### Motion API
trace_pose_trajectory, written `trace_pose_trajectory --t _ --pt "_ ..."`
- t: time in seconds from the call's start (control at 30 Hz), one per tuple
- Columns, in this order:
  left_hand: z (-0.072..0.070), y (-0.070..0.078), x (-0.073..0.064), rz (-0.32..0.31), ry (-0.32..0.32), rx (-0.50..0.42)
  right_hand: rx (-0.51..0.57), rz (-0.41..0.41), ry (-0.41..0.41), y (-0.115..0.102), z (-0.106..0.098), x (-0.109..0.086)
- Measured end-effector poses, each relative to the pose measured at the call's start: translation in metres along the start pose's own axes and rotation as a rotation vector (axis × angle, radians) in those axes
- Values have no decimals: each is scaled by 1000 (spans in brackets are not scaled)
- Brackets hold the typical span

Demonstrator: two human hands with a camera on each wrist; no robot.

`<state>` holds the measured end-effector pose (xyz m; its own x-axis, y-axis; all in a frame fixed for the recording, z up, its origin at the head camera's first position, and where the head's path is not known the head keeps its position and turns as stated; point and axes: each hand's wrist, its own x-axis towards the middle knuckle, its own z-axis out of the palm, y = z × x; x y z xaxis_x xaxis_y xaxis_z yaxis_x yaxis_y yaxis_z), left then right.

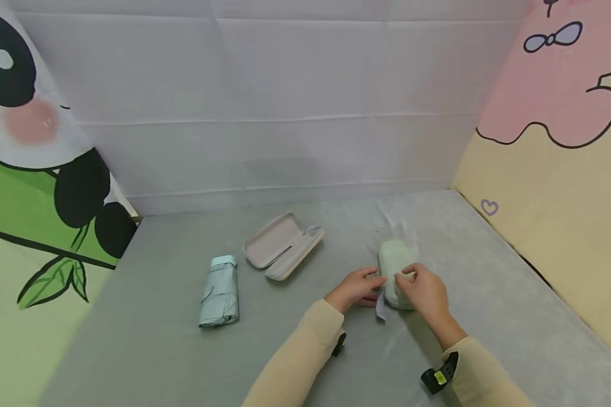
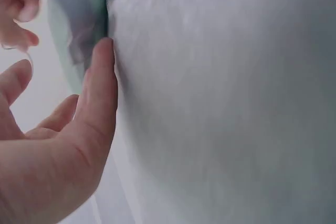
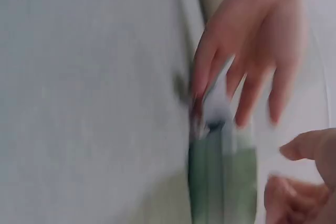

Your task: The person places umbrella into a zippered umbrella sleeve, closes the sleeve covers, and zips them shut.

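Observation:
A pale green zipped case point(image 1: 393, 257) lies on the grey-covered table, its long side running away from me. My left hand point(image 1: 357, 290) is at its left side with fingers extended, and in the left wrist view a finger point(image 2: 105, 72) lies along the case's edge. Over the top of the case is my right hand point(image 1: 429, 291), fingers bent and thumb near the index finger. A thin pale line shows by its fingertips in the left wrist view; whether they pinch it is unclear. A pale strap point(image 3: 218, 98) sticks out from the case's near end, beside the left fingers.
An open glasses case point(image 1: 280, 243) with a light lining lies left of the hands. Farther left is a folded light-blue bundle point(image 1: 220, 294) with a strap around it. A white sheet point(image 1: 295, 102) closes the back, and a printed panel point(image 1: 555, 186) stands at the right.

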<state>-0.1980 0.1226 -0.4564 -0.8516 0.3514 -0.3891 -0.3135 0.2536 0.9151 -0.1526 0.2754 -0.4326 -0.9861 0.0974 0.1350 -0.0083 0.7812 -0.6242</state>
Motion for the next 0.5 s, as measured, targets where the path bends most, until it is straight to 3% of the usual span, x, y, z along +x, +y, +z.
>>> trace_pose_trajectory --t 0.13,0.3,0.43,0.5 --pt "-21 4 -15 50 54 -18 -96 31 40 4 5 12" --pt "-62 8 -58 184 92 -52 -202 -9 64 -1 20 18" --pt "-106 5 -105 298 182 -15 -85 -181 127 -19 28 17" --pt "-130 1 -128 328 295 13 91 -216 49 -36 34 18"
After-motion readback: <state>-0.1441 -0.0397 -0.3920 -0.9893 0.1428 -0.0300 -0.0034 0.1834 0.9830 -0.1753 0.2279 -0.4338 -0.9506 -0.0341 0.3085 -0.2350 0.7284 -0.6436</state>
